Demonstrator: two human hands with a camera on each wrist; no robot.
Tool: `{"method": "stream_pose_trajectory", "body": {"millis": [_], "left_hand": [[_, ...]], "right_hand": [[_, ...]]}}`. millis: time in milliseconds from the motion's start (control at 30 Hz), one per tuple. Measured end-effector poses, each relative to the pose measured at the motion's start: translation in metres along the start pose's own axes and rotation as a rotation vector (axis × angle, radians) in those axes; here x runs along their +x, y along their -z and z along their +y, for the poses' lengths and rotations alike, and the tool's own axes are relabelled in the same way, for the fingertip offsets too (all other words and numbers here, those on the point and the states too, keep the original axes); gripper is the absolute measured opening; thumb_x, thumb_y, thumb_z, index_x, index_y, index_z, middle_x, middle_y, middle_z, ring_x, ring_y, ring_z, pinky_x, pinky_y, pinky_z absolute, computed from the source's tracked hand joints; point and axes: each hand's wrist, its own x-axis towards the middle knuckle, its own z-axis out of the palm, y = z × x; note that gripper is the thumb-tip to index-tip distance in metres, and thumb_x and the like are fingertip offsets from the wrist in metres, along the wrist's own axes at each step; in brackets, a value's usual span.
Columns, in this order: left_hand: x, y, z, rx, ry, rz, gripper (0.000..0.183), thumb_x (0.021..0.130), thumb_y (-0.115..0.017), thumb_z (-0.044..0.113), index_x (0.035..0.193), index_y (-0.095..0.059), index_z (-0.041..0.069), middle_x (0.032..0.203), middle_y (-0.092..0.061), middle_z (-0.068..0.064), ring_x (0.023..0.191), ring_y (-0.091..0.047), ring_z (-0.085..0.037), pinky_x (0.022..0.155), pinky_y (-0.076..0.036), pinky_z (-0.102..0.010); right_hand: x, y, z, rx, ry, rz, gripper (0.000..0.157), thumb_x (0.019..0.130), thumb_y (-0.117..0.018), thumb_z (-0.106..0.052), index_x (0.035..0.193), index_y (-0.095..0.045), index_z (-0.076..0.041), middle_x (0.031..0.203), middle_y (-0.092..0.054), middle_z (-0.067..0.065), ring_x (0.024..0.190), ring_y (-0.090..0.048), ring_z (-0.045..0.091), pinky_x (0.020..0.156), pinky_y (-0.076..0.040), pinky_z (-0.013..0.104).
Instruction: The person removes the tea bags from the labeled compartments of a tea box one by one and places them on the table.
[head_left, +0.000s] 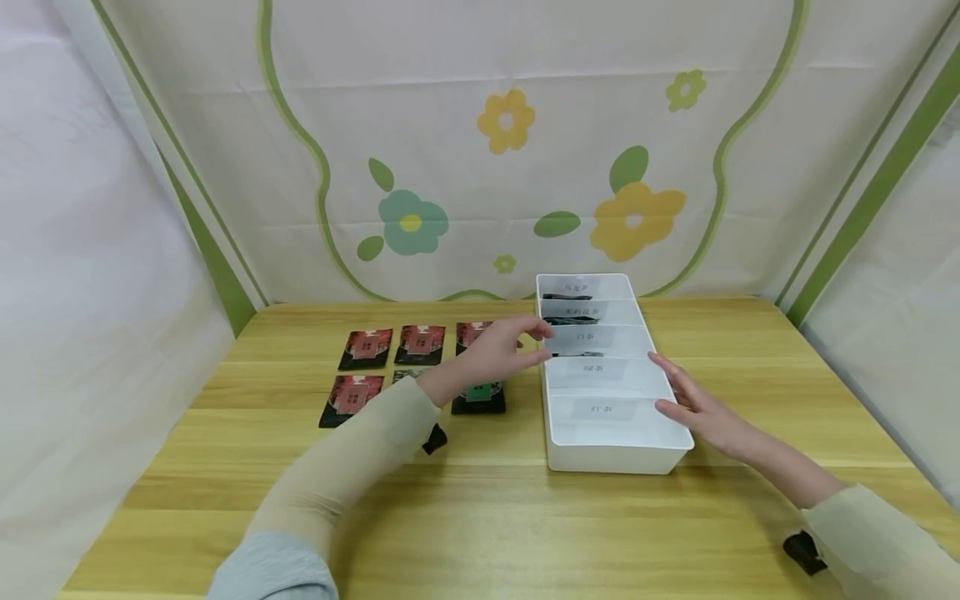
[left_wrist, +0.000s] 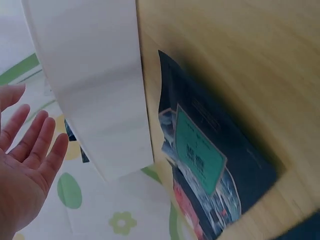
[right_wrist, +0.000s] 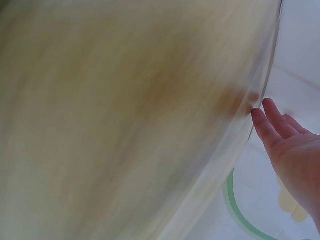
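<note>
A long white box point(head_left: 615, 457) with labelled dividers stands on the table. My left hand point(head_left: 495, 350) hovers at its left rim, beside the middle compartments, thumb and fingers apart and holding nothing. In the left wrist view the fingers of that hand point(left_wrist: 25, 175) are spread by the box wall point(left_wrist: 95, 100). Against the right side of the box rests my right hand point(head_left: 701, 412), fingertips and thumb at the rim. Dark edges of packets point(head_left: 572, 320) show in the three rear compartments; the two front ones show only white inner surfaces. A green-labelled sachet point(head_left: 480, 398) lies below my left forearm.
Several black sachets with red labels, including a front left one point(head_left: 352, 400), lie in rows left of the box. My left arm partly covers others. A flower-printed cloth point(head_left: 450, 150) hangs behind the wooden table point(head_left: 480, 533), with white cloth at both sides.
</note>
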Motion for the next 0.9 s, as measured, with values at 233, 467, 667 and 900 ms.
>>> {"method": "stream_pose_trajectory", "body": {"millis": [233,467,667,900], "left_hand": [[0.014,-0.011,0.000,0.052,-0.027,-0.058,0.026,0.093,-0.069,0.019,0.117,-0.064,0.010,0.113,-0.063,0.000,0.104,-0.056,-0.012,0.090,-0.047,-0.032],[0.021,-0.017,0.000,0.067,-0.006,-0.070,0.012,0.094,-0.067,0.017,0.105,-0.069,0.012,0.103,-0.065,0.003,0.094,-0.058,-0.010,0.083,-0.048,-0.026],[0.024,-0.019,-0.001,0.063,0.004,-0.039,0.008,0.096,-0.064,0.017,0.098,-0.071,0.014,0.095,-0.066,0.006,0.085,-0.058,-0.009,0.074,-0.047,-0.019],[0.021,-0.016,0.000,0.024,0.009,0.051,0.009,0.097,-0.063,0.019,0.099,-0.070,0.013,0.091,-0.065,0.006,0.082,-0.059,-0.009,0.067,-0.047,-0.020]], "right_hand": [[0.001,0.000,-0.001,-0.009,-0.001,0.002,0.069,0.102,-0.050,-0.010,0.157,-0.009,-0.012,0.157,-0.003,0.026,0.132,-0.017,0.061,0.097,-0.020,0.073],[0.000,0.000,-0.001,-0.010,-0.004,0.004,0.069,0.102,-0.050,-0.010,0.157,-0.009,-0.013,0.157,-0.004,0.026,0.131,-0.019,0.061,0.097,-0.021,0.073],[0.000,0.000,0.000,-0.003,-0.007,0.004,0.069,0.102,-0.050,-0.010,0.157,-0.009,-0.013,0.157,-0.003,0.026,0.131,-0.017,0.063,0.097,-0.020,0.074],[0.000,0.000,0.000,0.001,-0.003,0.002,0.069,0.102,-0.050,-0.009,0.157,-0.008,-0.012,0.157,-0.002,0.026,0.131,-0.016,0.063,0.096,-0.020,0.074]]}}
